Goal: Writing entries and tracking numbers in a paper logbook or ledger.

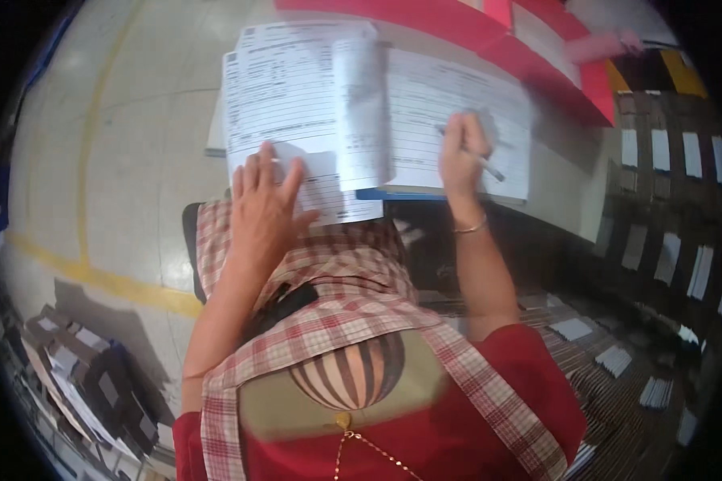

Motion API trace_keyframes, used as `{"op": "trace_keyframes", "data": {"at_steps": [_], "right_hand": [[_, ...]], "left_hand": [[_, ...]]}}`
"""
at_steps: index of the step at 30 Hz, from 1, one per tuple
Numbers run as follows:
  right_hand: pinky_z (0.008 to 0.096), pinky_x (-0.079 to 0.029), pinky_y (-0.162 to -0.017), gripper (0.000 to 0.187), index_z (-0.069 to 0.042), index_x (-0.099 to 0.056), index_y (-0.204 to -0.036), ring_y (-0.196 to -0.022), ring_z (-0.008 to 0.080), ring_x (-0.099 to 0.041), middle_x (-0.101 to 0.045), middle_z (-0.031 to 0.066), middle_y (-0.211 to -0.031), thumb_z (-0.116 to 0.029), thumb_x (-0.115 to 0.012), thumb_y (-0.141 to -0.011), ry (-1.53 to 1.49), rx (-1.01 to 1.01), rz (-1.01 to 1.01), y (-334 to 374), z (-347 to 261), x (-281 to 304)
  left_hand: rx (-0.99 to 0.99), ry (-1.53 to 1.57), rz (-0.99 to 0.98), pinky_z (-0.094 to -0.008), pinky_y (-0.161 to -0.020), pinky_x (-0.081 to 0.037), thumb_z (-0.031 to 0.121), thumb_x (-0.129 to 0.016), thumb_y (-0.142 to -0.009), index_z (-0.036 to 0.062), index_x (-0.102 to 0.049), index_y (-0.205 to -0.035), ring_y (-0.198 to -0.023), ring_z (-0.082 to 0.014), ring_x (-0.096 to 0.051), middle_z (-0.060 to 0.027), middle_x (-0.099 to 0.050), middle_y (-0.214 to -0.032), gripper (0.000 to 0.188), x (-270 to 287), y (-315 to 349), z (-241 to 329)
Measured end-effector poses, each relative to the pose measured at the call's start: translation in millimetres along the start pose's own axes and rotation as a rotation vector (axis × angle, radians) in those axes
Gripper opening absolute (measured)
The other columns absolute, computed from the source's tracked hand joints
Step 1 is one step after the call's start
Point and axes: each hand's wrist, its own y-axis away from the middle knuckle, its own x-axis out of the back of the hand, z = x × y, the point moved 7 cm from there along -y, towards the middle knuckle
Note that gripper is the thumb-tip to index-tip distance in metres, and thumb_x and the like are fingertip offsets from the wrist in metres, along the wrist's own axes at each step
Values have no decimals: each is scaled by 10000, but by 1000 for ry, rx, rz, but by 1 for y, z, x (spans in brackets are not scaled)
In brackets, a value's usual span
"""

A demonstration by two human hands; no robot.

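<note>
My left hand (pixel 265 196) lies with its fingers spread on a stack of printed forms (pixel 285 96). The lower part of that stack hangs over the table edge, above my checked apron (pixel 353 260). Between my hands a page (pixel 359 112) curls up in a roll. To its right lies another printed sheet (pixel 421 88), with something blue (pixel 413 194) showing under its near edge. My right hand (pixel 464 156) grips a pen (pixel 491 168) over this sheet. Whether the pen's tip touches the paper I cannot tell.
Pink-red and white boxes or panels (pixel 529 56) stand beyond the papers. On the right are many stacked brown bundles with white paper edges (pixel 658 200). More dark stacks (pixel 96 377) sit on the floor at lower left, near yellow floor lines (pixel 84 200).
</note>
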Motion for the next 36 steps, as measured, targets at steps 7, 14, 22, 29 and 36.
{"op": "trace_keyframes", "data": {"at_steps": [7,14,22,29,36], "right_hand": [[327,-403,-507,309,-36,-447,-715,-512,176,-470,-459,90,-577,-162,-562,-972,102,20,18,-5,2,17],[339,-408,-504,313,-38,-440,-711,-498,204,-488,-469,88,-569,-165,-566,-967,125,13,-2,-5,2,15],[320,-363,-510,334,-34,-426,-712,-548,124,-393,-426,63,-581,-178,-543,-989,90,28,14,-6,-2,14],[364,-412,-496,311,-43,-447,-704,-486,252,-503,-478,95,-565,-167,-565,-964,157,28,-18,-6,-1,14],[315,-365,-505,325,-29,-414,-715,-542,122,-394,-414,66,-588,-159,-549,-981,115,30,-5,-6,-4,14]], "left_hand": [[-38,16,-7,-510,-1104,-304,346,-815,-725,157,-445,-1344,-1317,-429,-377,-251,-347,-1466,746,-3,-6,10],[-59,-16,42,-514,-1092,-318,358,-822,-712,155,-418,-1316,-1295,-404,-390,-257,-376,-1429,754,-3,-4,11],[-69,-10,50,-507,-1071,-334,352,-832,-688,152,-427,-1313,-1266,-396,-412,-257,-381,-1422,771,-1,-5,12],[-78,-14,62,-517,-1074,-333,366,-829,-690,151,-429,-1329,-1274,-399,-411,-263,-378,-1427,784,-2,-4,12],[-63,-26,34,-516,-1080,-330,370,-822,-702,148,-421,-1343,-1282,-401,-397,-262,-371,-1431,787,-2,-5,12]]}}
